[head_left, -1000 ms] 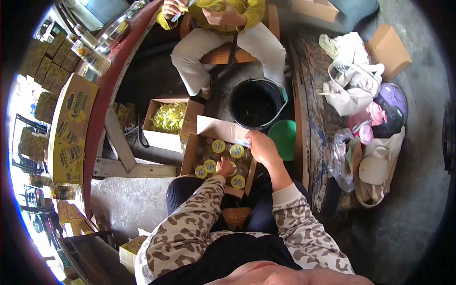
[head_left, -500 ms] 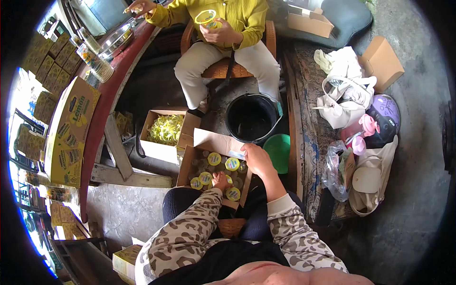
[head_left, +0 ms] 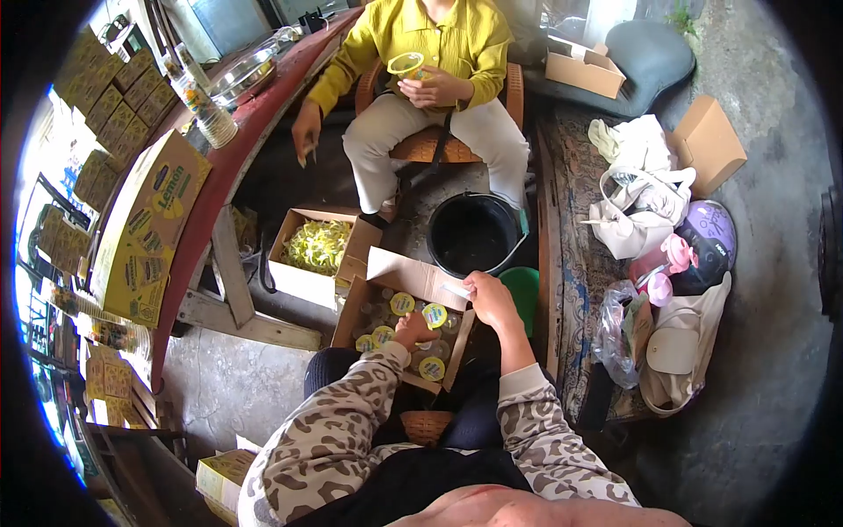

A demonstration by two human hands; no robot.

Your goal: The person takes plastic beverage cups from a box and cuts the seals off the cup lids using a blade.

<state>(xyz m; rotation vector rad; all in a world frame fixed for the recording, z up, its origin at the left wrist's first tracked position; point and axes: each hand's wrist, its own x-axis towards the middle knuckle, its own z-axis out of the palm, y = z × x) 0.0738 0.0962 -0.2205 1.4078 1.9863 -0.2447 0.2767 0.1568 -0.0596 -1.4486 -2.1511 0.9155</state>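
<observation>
An open cardboard box (head_left: 349,309) on my lap holds several clear plastic cups with yellow printed lids, such as this lidded cup (head_left: 435,315). My left hand (head_left: 414,332) is down inside the box, its fingers curled over a cup that they mostly cover. At the raised box flap (head_left: 406,274), my right hand (head_left: 493,301) pinches the right end, where a pale strip (head_left: 457,291) shows by the fingertips. Across from me, a seated person in a yellow shirt (head_left: 420,39) holds a yellow-rimmed cup (head_left: 406,64).
A box of yellow-green strips (head_left: 313,246), a black bucket (head_left: 474,233) and a green basin (head_left: 522,299) stand beyond my box. To the left runs a red-edged table (head_left: 233,162) with a lemon carton (head_left: 154,228). Bags (head_left: 676,342) lie on the patterned bench at right.
The other person's free hand has come down from the tabletop to beside the knee. My left hand has shifted slightly right over the cups. My right hand stays at the flap.
</observation>
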